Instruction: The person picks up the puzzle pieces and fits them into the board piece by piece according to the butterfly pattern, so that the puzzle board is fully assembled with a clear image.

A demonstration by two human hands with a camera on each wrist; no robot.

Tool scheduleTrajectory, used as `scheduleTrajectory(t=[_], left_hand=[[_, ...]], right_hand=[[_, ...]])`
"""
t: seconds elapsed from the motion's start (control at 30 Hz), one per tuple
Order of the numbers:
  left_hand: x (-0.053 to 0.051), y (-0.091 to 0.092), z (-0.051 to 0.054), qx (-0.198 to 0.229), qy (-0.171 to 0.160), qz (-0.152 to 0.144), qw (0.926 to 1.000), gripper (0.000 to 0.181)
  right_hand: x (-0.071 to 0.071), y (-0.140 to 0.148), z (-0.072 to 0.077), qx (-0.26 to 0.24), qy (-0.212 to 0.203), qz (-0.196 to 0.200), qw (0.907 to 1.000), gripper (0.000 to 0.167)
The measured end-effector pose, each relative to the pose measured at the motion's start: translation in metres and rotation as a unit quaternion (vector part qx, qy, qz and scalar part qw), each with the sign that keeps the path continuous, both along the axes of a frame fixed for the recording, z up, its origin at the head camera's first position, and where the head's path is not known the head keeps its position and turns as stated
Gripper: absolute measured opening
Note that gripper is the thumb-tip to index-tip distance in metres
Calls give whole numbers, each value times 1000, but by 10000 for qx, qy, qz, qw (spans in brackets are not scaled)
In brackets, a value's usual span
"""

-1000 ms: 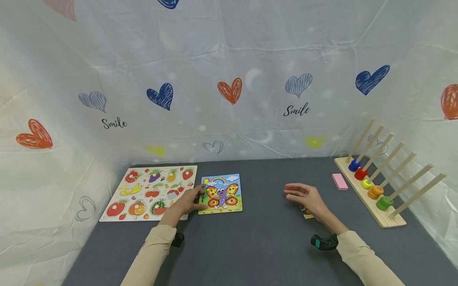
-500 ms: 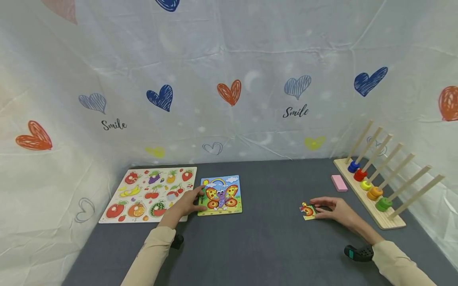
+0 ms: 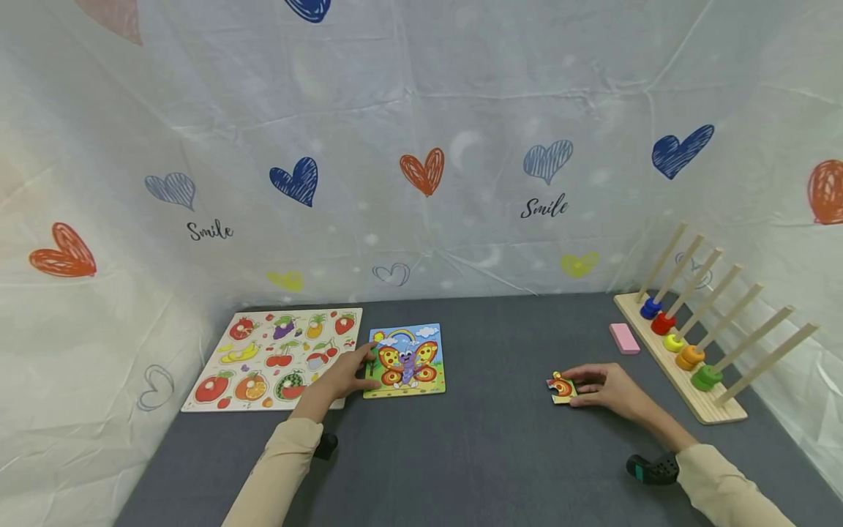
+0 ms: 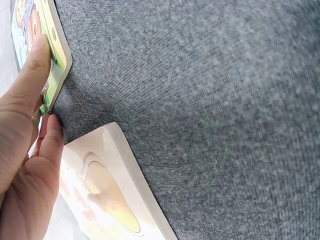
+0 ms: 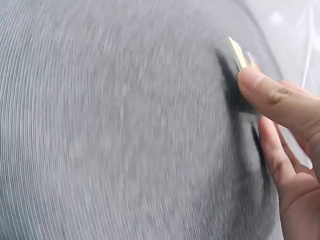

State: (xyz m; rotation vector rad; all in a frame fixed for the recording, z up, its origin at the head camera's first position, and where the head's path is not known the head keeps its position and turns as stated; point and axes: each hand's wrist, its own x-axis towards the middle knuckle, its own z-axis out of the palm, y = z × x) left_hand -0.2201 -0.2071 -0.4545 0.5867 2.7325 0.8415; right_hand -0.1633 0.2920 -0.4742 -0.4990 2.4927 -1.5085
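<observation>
In the head view a square butterfly jigsaw puzzle (image 3: 408, 359) lies on the dark table. My left hand (image 3: 342, 373) holds it at its left side. The left wrist view has the thumb (image 4: 37, 67) lying on the puzzle's face and curled fingers at its edge. Farther right, my right hand (image 3: 609, 388) pinches a small jigsaw piece (image 3: 562, 388) printed with an orange and red ring. In the right wrist view this piece (image 5: 238, 53) is seen edge-on, tilted, with a shadow beside it on the cloth; the fingers cover much of it.
A fruit puzzle board (image 3: 263, 359) lies left of the butterfly puzzle, partly under the left hand. On the right stand a pink block (image 3: 624, 338) and a slanted wooden peg rack (image 3: 691, 366) with coloured rings. A white printed cloth (image 3: 421, 249) hangs behind the table.
The right hand came from above the piece, shifted right and lowered to it, then took it between thumb and fingers and moved it slightly left. The left hand stayed at the butterfly puzzle.
</observation>
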Motion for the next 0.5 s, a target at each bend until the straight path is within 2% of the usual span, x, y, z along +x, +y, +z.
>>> scheduleTrajectory(t=[0.2, 0.3, 0.5], left_hand=[[0, 1, 0, 3, -18, -25, 10000, 76], [0, 1, 1, -22, -5, -2, 10000, 76], [0, 1, 0, -13, -30, 48, 10000, 76]], right_hand=[[1, -13, -1, -795, -262, -428, 9956, 47], [-2, -21, 0, -991, -344, -584, 9928, 48], [-11, -40, -1, -1254, -605, -512, 9889, 47]])
